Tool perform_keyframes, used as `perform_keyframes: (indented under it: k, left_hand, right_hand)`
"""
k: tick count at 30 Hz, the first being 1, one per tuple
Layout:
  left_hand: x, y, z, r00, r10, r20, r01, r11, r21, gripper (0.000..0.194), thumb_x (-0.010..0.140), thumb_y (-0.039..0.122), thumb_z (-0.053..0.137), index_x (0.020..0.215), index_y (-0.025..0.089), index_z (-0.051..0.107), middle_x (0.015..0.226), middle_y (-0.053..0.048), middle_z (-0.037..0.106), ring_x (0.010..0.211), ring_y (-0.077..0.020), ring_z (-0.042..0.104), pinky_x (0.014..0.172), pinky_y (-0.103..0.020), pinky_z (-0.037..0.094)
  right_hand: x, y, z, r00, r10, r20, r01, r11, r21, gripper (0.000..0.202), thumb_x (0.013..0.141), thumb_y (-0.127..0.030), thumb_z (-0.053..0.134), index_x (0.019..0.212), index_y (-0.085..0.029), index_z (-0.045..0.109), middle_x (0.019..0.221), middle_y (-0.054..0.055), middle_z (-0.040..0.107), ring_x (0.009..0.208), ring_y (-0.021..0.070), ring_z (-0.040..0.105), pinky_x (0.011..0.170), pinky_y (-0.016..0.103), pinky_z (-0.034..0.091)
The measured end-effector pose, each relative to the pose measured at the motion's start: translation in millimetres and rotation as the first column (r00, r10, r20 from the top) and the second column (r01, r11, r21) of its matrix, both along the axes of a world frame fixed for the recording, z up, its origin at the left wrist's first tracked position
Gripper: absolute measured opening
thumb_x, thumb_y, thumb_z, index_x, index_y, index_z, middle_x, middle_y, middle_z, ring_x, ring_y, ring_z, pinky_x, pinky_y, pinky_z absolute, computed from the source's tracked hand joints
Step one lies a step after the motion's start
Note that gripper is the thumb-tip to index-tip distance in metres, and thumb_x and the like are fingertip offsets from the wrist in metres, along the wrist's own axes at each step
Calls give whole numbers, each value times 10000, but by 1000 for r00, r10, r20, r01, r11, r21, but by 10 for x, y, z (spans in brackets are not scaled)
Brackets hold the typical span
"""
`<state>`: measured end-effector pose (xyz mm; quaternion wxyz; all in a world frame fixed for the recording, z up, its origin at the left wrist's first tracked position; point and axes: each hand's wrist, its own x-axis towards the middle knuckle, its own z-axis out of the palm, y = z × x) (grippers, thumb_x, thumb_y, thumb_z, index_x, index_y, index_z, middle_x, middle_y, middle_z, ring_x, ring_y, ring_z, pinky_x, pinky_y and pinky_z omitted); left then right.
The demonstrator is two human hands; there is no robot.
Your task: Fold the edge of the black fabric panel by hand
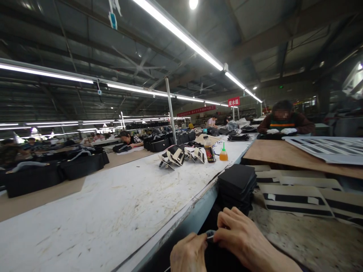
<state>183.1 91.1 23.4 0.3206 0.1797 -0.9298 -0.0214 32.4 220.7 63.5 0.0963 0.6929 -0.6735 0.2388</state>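
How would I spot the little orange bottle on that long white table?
Follow the long white table away toward its far right edge. Past the row of black-and-white striped pieces stand two bottles: the small orange plastic bottle is the right one, with a green nozzle, shorter than the dark bottle beside it.

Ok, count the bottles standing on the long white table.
2. A dark bottle and a small orange bottle stand side by side on the white table, far end. Others may be hidden behind the bags.

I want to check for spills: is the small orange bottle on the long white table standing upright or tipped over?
Upright. The orange bottle stands on its base on the white table, its green nozzle pointing straight up, beside a darker bottle.
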Motion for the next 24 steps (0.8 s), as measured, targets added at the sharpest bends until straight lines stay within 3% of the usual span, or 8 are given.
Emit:
perform_keyframes:
  k: [3,7,10,13,15,17,20,24]
  left_hand:
    - [-40,22,-25,999,38,4,-38,999,26,404,883,64,421,831,253,774,632,-8,692,575,-176,697,524,-290,411]
    - [-84,38,-10,997,83,0,-83,994,67,399,900,57,423,888,235,780,700,-25,723,639,-218,721,574,-308,467]
    - [-78,17,47,996,83,-30,-79,991,112,392,928,64,418,952,209,781,745,-28,744,684,-216,737,627,-309,522]
    - [-12,-45,122,996,72,-60,-62,986,155,365,925,77,443,949,194,787,748,-28,752,690,-218,744,646,-310,565]
    - [64,-97,178,992,93,-87,-75,979,189,329,900,71,487,937,169,798,745,-43,767,698,-228,755,668,-312,590]
    - [149,-132,238,985,109,-131,-77,970,230,296,891,76,523,923,160,804,761,-47,782,718,-213,764,688,-278,599]
    - [249,-120,326,975,82,-209,-24,964,266,269,930,142,531,956,178,796,803,-22,783,738,-160,754,701,-208,580]
    - [313,-14,383,960,4,-278,67,968,244,257,947,171,531,990,192,783,775,1,749,704,-131,719,702,-186,545]
  right_hand:
    - [10,-48,-59,999,-33,8,33,999,40,174,942,-135,571,921,-233,712,969,49,720,830,203,647,756,343,456]
    - [12,-26,-72,993,-65,95,52,989,140,408,794,10,617,1121,-227,670,1200,59,724,948,206,727,805,300,563]
    - [-17,69,-134,981,-41,190,5,983,184,656,727,68,586,1302,-246,606,1534,110,496,1120,207,703,954,310,556]
    - [-102,203,-263,937,64,342,-83,996,43,694,769,31,598,1370,-316,573,1635,85,320,1244,233,631,1033,351,513]
    - [-167,284,-321,886,131,445,-80,988,-130,578,814,-32,610,1308,-331,619,1621,81,358,1119,208,692,937,329,565]
    - [-204,333,-315,826,126,549,1,974,-225,504,817,-68,616,1252,-320,646,1490,89,553,847,148,727,769,280,598]
    - [-190,330,-212,732,2,682,145,976,-160,470,806,-160,659,1259,-282,632,1053,29,773,746,156,706,731,280,588]
    - [-119,255,-94,697,-72,713,214,970,-111,235,897,-411,610,928,-205,720,808,21,721,774,204,697,711,289,560]
